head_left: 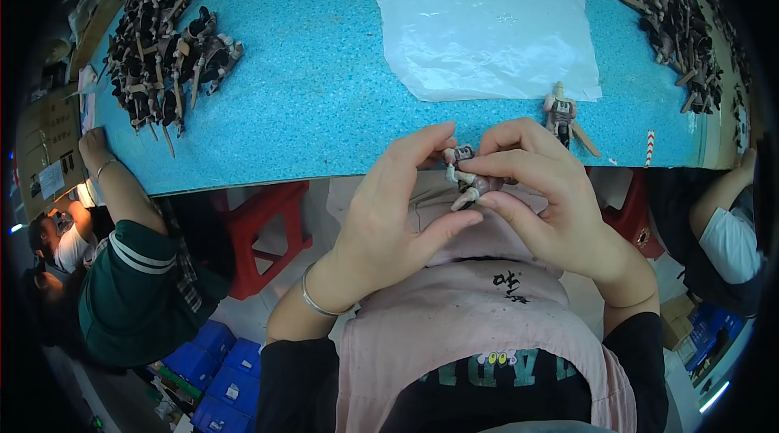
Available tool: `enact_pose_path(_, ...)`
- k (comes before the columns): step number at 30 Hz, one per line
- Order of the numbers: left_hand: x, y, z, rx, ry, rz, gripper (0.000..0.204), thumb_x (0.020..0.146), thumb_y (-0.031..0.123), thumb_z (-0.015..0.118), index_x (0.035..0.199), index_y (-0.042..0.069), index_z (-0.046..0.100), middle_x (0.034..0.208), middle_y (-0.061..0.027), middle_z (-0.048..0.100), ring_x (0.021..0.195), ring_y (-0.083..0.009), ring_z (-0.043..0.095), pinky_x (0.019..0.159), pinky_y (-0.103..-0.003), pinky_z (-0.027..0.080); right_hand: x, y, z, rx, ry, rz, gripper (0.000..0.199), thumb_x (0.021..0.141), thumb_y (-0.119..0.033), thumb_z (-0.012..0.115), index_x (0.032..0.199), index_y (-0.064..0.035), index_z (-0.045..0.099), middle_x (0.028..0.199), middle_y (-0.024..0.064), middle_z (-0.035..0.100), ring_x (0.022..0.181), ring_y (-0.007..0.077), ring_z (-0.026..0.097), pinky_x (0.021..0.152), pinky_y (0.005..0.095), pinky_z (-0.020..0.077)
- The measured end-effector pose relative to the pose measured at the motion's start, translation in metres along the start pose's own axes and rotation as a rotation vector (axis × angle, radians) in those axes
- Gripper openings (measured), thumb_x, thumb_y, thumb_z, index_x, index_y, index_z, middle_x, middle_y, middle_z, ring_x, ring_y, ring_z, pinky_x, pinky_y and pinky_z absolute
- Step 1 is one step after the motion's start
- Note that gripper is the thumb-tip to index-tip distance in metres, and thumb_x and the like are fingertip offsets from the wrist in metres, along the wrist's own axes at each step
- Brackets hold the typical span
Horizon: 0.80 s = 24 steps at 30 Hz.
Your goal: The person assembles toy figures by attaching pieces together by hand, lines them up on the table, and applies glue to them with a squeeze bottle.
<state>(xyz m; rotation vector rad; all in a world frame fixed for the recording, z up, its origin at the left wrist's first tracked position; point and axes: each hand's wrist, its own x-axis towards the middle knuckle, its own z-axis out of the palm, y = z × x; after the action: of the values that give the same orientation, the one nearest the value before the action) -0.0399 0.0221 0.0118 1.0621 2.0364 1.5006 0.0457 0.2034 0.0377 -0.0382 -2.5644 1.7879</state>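
Seen from the head camera looking down: left hand (pixel 389 206) and right hand (pixel 540 189) raised together just below the near edge of the bench (pixel 324 92), both pinching one small toy figure (pixel 466 181) between thumbs and fingertips. Left hand curled, forefinger over the top, thumb pressing from beneath; right hand closed on the other side, fingers wrapped across the body. Toy figure small, jointed, pale limbs against a dark grey-brown torso, hard moulded plastic by the look. Likely very light and stiff, a little slick, with thin arms and legs that could pop off or bend at the joints; safest held by the thicker torso, not by the limbs. Bench top bright blue, speckled, flat and matte. On it, a thin clear plastic sheet (pixel 491 35), wrinkled and glossy, with a second figure (pixel 561 112) standing upright at its near edge, just beyond the right hand. Heap of dark figures (pixel 162 43) at far left, another heap (pixel 673 19) at far right, both tangled with tan sticks. Metal bangle (pixel 312 299) on the left wrist. Pink apron (pixel 479 319) over a dark shirt below. Red stool (pixel 264 230) under the bench. Another person's arm (pixel 122 185) at the left edge, a further one's arm (pixel 718 193) at right, both well apart from the toy figure.
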Motion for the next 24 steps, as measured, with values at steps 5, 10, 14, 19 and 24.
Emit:
enact_pose_path(5, 0.0, -0.01, -0.006, -0.207, -0.029, -0.066, 0.051, 0.08, 0.006, 0.068, 0.126, -0.002, 0.048, 0.11, -0.0163, 0.059, 0.095, -0.0264, 0.061, 0.083, -0.034, 0.05, -0.001, 0.002, 0.0, 0.099, -0.008, 0.075, 0.022, 0.076, 0.002, 0.067, 0.098, 0.0005, 0.064, 0.102, 0.0121, 0.055, 0.088, 0.0216, 0.06, 0.072, 0.0285, 0.0505)
enact_pose_path(10, 0.003, -0.009, -0.004, -0.172, -0.003, -0.101, 0.042, 0.079, 0.002, 0.066, 0.119, 0.001, 0.054, 0.107, -0.0144, 0.061, 0.092, -0.0248, 0.062, 0.08, -0.033, 0.05, 0.001, -0.001, 0.001, 0.122, -0.018, 0.132, 0.022, 0.074, 0.002, 0.069, 0.095, -0.0006, 0.065, 0.1, 0.011, 0.055, 0.087, 0.0212, 0.059, 0.072, 0.0285, 0.0501)
enact_pose_path(14, 0.004, -0.009, -0.005, -0.161, -0.019, -0.13, 0.029, 0.078, -0.001, 0.065, 0.107, 0.001, 0.061, 0.099, -0.0126, 0.063, 0.09, -0.0249, 0.063, 0.078, -0.032, 0.05, 0.0, 0.003, 0.001, 0.128, -0.029, 0.158, 0.023, 0.073, -0.007, 0.075, 0.093, -0.0013, 0.067, 0.097, 0.0096, 0.056, 0.099, 0.0227, 0.056, 0.086, 0.0331, 0.0453)
enact_pose_path(19, 0.002, -0.012, 0.0, -0.172, 0.033, -0.091, 0.024, 0.078, -0.001, 0.065, 0.102, 0.001, 0.061, 0.095, -0.0121, 0.063, 0.092, -0.025, 0.064, 0.079, -0.032, 0.05, -0.002, 0.004, 0.004, 0.158, -0.009, 0.161, 0.024, 0.073, -0.007, 0.075, 0.094, -0.0016, 0.067, 0.098, 0.01, 0.056, 0.1, 0.0232, 0.056, 0.088, 0.0349, 0.0447)
enact_pose_path(24, -0.004, -0.011, 0.002, -0.296, 0.111, -0.158, 0.023, 0.082, -0.004, 0.063, 0.104, -0.002, 0.059, 0.106, -0.0131, 0.06, 0.099, -0.0226, 0.063, 0.087, -0.031, 0.05, -0.001, 0.001, 0.003, 0.158, -0.034, 0.101, 0.04, 0.074, -0.003, 0.072, 0.112, -0.0013, 0.059, 0.11, 0.0115, 0.052, 0.103, 0.0231, 0.055, 0.093, 0.0377, 0.0431)
